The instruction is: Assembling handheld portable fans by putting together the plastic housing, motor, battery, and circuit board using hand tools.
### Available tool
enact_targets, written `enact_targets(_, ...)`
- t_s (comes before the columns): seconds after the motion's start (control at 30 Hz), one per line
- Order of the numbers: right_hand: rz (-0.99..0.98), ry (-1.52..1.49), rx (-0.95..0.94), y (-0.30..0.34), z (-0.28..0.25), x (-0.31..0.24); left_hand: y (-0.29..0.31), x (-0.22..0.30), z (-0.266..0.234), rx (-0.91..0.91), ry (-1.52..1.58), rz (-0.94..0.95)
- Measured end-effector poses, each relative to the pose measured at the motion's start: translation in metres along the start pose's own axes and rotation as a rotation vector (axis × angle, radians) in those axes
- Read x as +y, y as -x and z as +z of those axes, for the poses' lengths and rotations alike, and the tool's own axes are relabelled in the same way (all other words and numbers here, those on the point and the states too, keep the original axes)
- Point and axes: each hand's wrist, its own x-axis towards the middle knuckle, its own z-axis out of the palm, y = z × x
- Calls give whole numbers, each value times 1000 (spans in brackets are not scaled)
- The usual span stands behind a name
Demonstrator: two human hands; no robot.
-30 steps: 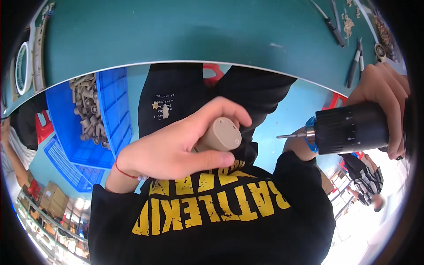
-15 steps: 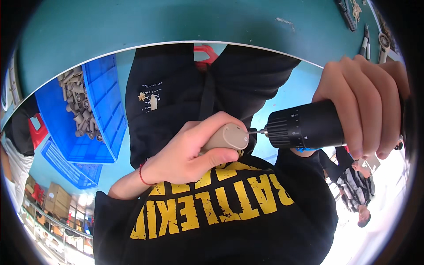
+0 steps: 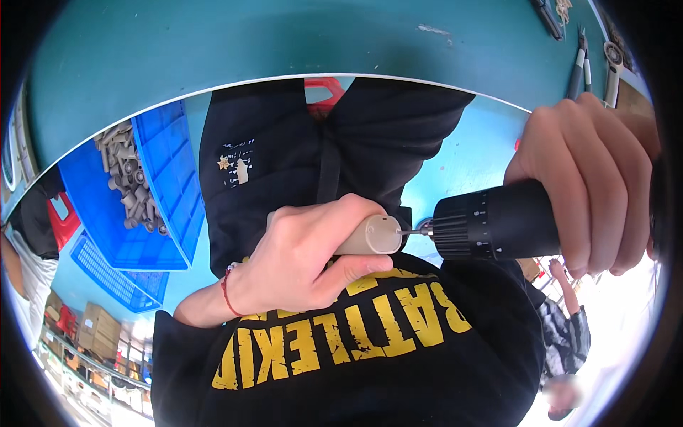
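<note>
My left hand (image 3: pixel 302 252) is closed around a beige plastic part (image 3: pixel 371 237) with a rounded, flat end face. That face is turned to the right and shows small holes. My right hand (image 3: pixel 587 185) grips a black power screwdriver (image 3: pixel 491 222), held level at the right. Its thin metal bit (image 3: pixel 414 231) points left and meets the end of the beige part, near the edge of the face. Whether a screw sits at the tip is too small to tell. The rest of the driver's body is hidden behind my right hand and the picture's rim.
A green worktable (image 3: pixel 284 43) spans the top, its pale edge before my lap. Pliers (image 3: pixel 580 64) and a beige handheld piece (image 3: pixel 612 71) lie at its far right. At left, a blue crate (image 3: pixel 167 178) holds several beige parts (image 3: pixel 128 174). Another person (image 3: pixel 565 334) is at lower right.
The beige part has turned slightly in my left hand, showing more of its end face. My right hand and the screwdriver appear slightly lower, with the bit still at the part.
</note>
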Motion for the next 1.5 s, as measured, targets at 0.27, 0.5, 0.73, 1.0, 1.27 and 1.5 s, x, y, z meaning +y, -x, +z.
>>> enact_targets(0.27, -208, -190, -150, -16, -13, 20, -1, 7, -1, 23, -122, 24)
enact_targets(0.5, -215, -174, -135, -16, -9, 31, -3, 7, -3, 31, -174, 42)
enact_targets(0.73, -215, -175, -125, -12, -9, 19, -1, 5, -3, 24, -173, 36)
enact_targets(1.0, -209, -161, -122, -21, -5, 23, -4, 10, -6, 29, -167, 55)
enact_targets(1.27, -203, -161, -103, -25, -2, 14, -6, 12, -7, 50, -231, 83)
enact_targets(1.5, -186, -169, -81, -32, -1, 13, -13, 19, -12, 65, -250, 130)
